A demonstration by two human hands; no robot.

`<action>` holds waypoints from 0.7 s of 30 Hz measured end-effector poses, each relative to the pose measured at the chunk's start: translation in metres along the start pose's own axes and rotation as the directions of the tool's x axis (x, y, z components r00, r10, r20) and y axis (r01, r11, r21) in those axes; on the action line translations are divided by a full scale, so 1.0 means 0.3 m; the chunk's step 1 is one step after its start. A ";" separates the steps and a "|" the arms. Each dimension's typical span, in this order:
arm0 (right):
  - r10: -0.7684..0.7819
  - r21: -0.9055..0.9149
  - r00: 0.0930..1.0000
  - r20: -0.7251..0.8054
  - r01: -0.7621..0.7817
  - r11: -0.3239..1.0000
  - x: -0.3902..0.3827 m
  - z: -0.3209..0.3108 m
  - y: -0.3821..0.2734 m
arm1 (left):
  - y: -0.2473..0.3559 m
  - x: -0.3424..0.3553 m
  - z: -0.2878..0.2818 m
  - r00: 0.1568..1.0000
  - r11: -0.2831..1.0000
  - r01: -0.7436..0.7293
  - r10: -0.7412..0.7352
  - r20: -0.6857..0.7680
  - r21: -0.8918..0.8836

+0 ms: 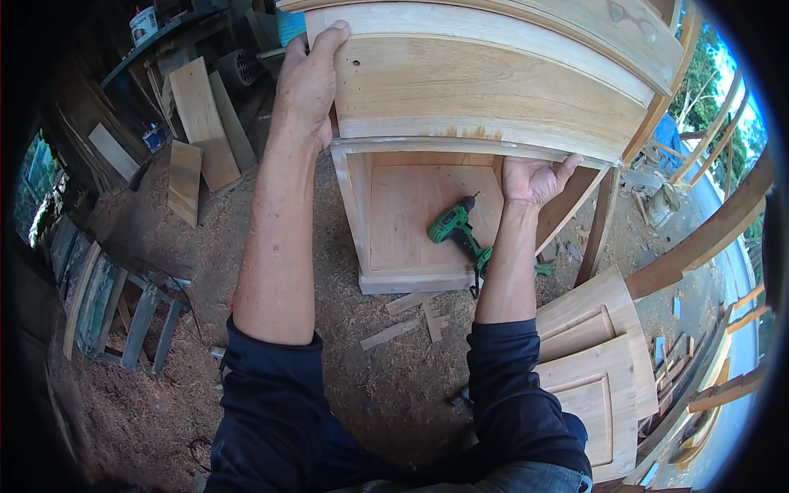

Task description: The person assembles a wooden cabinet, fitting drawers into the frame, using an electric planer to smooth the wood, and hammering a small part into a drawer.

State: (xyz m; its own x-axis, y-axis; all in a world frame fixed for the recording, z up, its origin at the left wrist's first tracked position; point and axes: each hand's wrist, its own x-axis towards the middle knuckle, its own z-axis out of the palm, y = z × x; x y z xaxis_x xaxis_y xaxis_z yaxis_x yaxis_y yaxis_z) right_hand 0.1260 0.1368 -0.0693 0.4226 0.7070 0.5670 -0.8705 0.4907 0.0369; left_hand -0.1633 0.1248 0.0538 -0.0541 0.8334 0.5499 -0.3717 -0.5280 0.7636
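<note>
A pale wooden drawer front (493, 86) with a small dark hole near its left end sits across the upper part of a wooden cabinet (355, 209). My left hand (308, 86) grips its left end, thumb up along the face, the other fingers partly hidden behind the edge. My right hand (530, 179) is turned palm up under its lower edge, thumb out to the right, fingers hidden behind the wood. Inside the open compartment below, a green cordless drill (452, 226) lies close to my right wrist.
Wood offcuts (411, 320) lie on the shaving-strewn floor before the cabinet. Panelled doors (592, 394) are at the lower right, beside curved timbers (707, 234). Boards (201, 123) lean at the left, near a wooden frame (136, 312). A white tub (143, 26) stands on a bench.
</note>
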 end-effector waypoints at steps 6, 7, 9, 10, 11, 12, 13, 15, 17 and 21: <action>-0.028 -0.020 1.000 0.002 0.028 0.999 0.006 0.009 0.009 | -0.015 0.005 -0.015 0.999 0.998 0.002 0.001 -0.042 0.061; -0.022 -0.022 1.000 -0.001 0.022 1.000 0.007 0.005 0.005 | -0.018 -0.002 -0.009 0.999 0.999 -0.009 0.011 -0.041 0.048; -0.015 -0.025 1.000 -0.006 0.015 1.000 0.005 -0.003 -0.006 | -0.015 -0.013 -0.001 1.000 1.000 -0.005 0.006 -0.017 0.022; -0.018 -0.026 1.000 -0.017 0.018 1.000 0.005 0.001 -0.004 | -0.007 -0.016 -0.001 1.000 1.000 -0.007 0.007 0.008 -0.001; -0.021 -0.027 0.999 -0.028 0.020 0.999 0.003 0.005 -0.002 | -0.003 -0.016 -0.005 1.000 1.000 -0.007 0.007 0.007 0.002; -0.020 -0.025 0.999 -0.030 0.019 0.999 -0.001 0.007 0.001 | 0.000 -0.015 -0.011 1.000 1.000 0.008 -0.008 0.012 -0.008; -0.016 -0.046 1.000 -0.012 0.016 0.999 -0.002 0.006 0.002 | 0.001 -0.013 -0.016 1.000 1.000 0.021 -0.021 0.018 -0.019; -0.011 -0.067 1.000 0.006 0.011 0.998 0.000 0.004 0.005 | -0.010 -0.001 -0.020 1.000 1.000 0.008 -0.008 -0.006 0.011; 0.000 -0.051 1.000 0.010 0.001 0.999 -0.002 0.001 0.002 | -0.017 -0.002 -0.024 0.999 0.999 0.003 -0.002 -0.034 0.038; -0.042 -0.071 0.999 -0.006 0.042 0.997 -0.002 0.004 0.000 | -0.020 0.004 -0.016 0.998 0.998 0.036 -0.034 -0.044 0.044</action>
State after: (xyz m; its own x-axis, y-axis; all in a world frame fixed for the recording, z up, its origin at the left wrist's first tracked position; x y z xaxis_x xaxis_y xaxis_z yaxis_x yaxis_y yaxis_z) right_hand 0.1254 0.1359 -0.0687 0.4605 0.6890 0.5597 -0.8321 0.5546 0.0020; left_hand -0.1655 0.1296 0.0484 -0.0819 0.8574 0.5081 -0.3324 -0.5041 0.7971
